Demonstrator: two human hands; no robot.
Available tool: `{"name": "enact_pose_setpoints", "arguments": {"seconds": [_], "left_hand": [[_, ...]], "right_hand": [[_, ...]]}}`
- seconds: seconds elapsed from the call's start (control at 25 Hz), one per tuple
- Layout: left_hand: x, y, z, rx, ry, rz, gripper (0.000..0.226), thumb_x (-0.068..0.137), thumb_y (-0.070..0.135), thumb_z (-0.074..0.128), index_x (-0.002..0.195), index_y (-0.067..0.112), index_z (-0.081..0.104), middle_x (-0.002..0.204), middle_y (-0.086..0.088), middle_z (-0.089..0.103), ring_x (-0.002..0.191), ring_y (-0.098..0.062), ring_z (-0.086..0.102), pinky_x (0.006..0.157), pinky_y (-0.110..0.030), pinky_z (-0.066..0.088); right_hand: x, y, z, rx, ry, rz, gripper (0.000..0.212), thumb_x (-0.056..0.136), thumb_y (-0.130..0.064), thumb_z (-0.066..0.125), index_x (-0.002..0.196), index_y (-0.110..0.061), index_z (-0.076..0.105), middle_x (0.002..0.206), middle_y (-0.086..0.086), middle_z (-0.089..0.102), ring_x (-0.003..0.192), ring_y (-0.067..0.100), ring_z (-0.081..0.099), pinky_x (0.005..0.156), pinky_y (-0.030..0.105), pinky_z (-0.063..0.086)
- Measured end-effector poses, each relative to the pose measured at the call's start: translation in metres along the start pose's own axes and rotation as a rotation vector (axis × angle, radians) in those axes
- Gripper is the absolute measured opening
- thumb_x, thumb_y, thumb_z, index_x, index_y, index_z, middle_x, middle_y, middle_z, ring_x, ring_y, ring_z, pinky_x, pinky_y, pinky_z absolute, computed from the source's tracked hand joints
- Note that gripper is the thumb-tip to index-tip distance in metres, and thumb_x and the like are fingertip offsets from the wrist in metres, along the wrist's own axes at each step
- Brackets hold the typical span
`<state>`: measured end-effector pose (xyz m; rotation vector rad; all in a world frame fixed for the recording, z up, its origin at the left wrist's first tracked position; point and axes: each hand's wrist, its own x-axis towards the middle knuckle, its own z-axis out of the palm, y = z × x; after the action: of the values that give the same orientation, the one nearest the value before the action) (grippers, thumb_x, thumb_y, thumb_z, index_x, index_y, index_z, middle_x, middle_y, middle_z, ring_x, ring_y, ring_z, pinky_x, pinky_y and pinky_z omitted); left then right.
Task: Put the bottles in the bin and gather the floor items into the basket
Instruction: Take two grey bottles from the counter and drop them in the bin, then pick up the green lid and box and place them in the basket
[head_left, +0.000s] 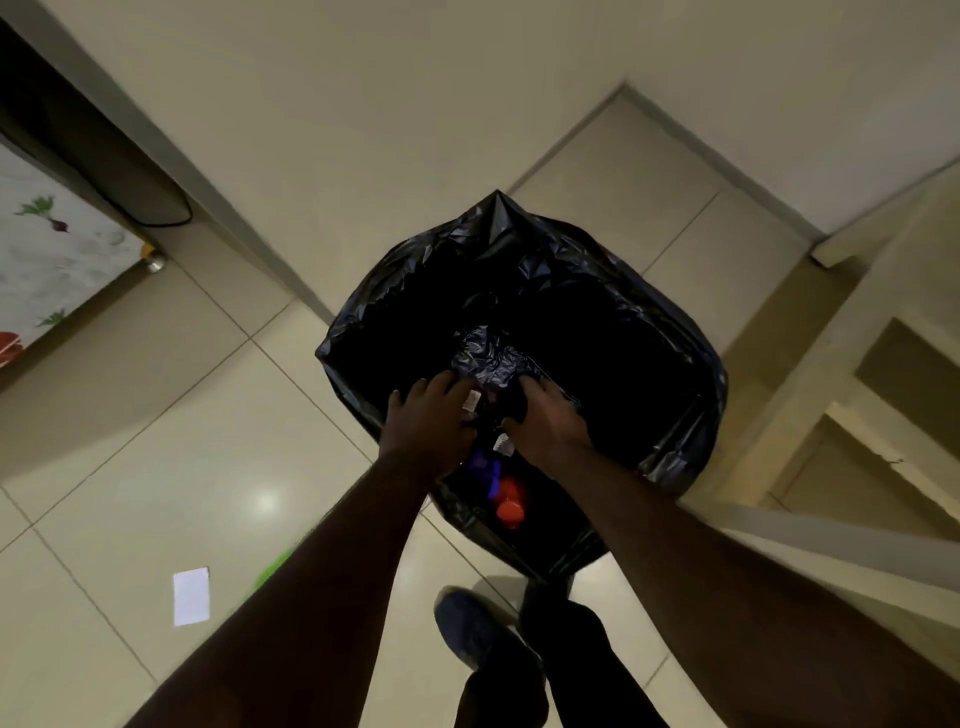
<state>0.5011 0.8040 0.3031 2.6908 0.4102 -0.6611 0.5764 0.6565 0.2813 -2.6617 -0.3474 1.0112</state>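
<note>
Dark bottles (491, 415), with 1 red cap (510, 503) and 1 purple cap (483, 462) showing, are held over the near edge of the bin (691, 374), which is lined with a black bag (498, 228) and stands on the tiled floor (156, 415) by a wall corner. Both hands clutch the bundle: the left hand (428, 421) wraps fingers around it from one side, the right hand (545, 421) from the other. How many bottles there are cannot be told. To finish well, lower the bundle past the liner's rim before letting go, so nothing bounces out. A white paper (191, 596) and something green (272, 569) lie on the floor, well apart from the bin. A shoe (475, 623) is near its base.
</note>
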Motion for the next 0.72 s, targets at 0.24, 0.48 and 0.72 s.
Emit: {"name": "enact_pose_setpoints", "arguments": {"seconds": [0.24, 0.48, 0.72], "left_hand": [[-0.107, 0.005, -0.035, -0.197, 0.218, -0.053, 0.064, 0.084, 0.034, 0.061, 0.143, 0.026, 0.04, 0.147, 0.0, 0.044, 0.133, -0.024, 0.042, 0.108, -0.043, 0.036], [-0.215, 0.002, -0.014, -0.287, 0.298, -0.186, 0.072, 0.085, 0.028, 0.064, 0.149, 0.026, 0.032, 0.153, -0.005, 0.036, 0.139, -0.027, 0.035, 0.111, -0.043, 0.034], [-0.303, 0.012, 0.016, -0.323, 0.346, -0.218, 0.07, 0.086, 0.027, 0.064, 0.149, 0.024, 0.033, 0.153, -0.005, 0.037, 0.139, -0.027, 0.035, 0.111, -0.044, 0.034]], "right_hand": [[-0.106, -0.026, -0.03, -0.006, 0.109, -0.15, 0.068, 0.092, -0.055, 0.049, 0.148, -0.019, 0.034, 0.152, 0.008, 0.037, 0.134, 0.034, 0.041, 0.105, 0.048, 0.041], [-0.203, -0.023, -0.013, -0.03, 0.198, -0.309, 0.063, 0.088, -0.026, 0.061, 0.146, -0.013, 0.041, 0.151, 0.011, 0.039, 0.139, 0.029, 0.037, 0.107, 0.045, 0.038], [-0.28, -0.002, 0.016, -0.062, 0.199, -0.363, 0.067, 0.088, -0.023, 0.064, 0.148, -0.015, 0.038, 0.157, 0.01, 0.031, 0.144, 0.027, 0.031, 0.114, 0.041, 0.03]]}}
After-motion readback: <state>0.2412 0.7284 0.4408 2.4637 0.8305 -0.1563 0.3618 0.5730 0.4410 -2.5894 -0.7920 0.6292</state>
